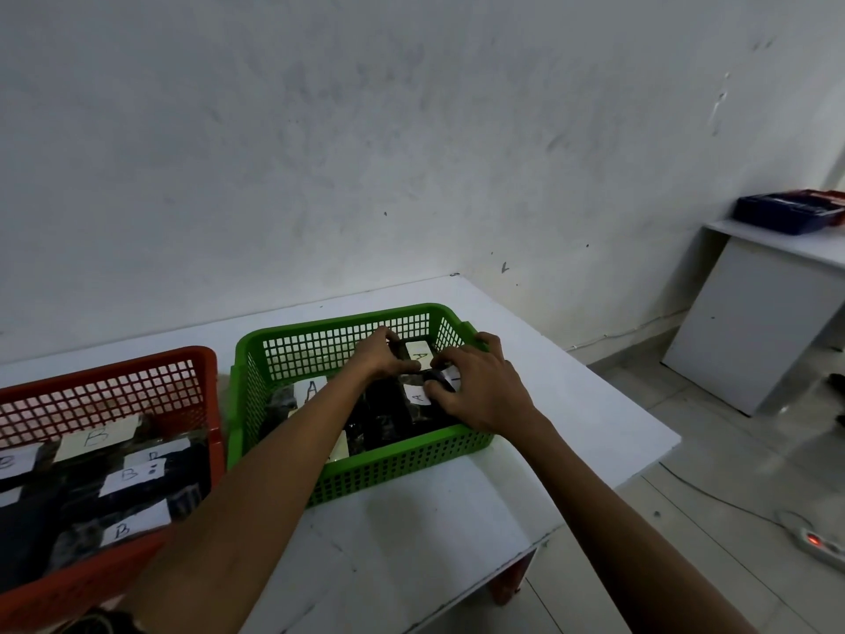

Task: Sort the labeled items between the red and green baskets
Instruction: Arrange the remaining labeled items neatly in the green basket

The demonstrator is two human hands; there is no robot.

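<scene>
A green basket (pixel 366 469) stands on the white table (pixel 411 542) and holds several dark packets with white labels marked A (pixel 311 389). Left of it, a red basket (pixel 109 372) holds several dark packets labelled B (pixel 130 474). Both hands are inside the green basket at its far right. My left hand (pixel 379 356) pinches the top of a dark A packet (pixel 418 354). My right hand (pixel 475 386) curls its fingers over the same cluster of A packets near the basket's right wall. What lies under the palms is hidden.
A grey wall rises directly behind the table. The table's right edge drops to a tiled floor with a power strip (pixel 818 542) and cable. A second white desk (pixel 768 322) at the far right carries a dark blue tray (pixel 786 212).
</scene>
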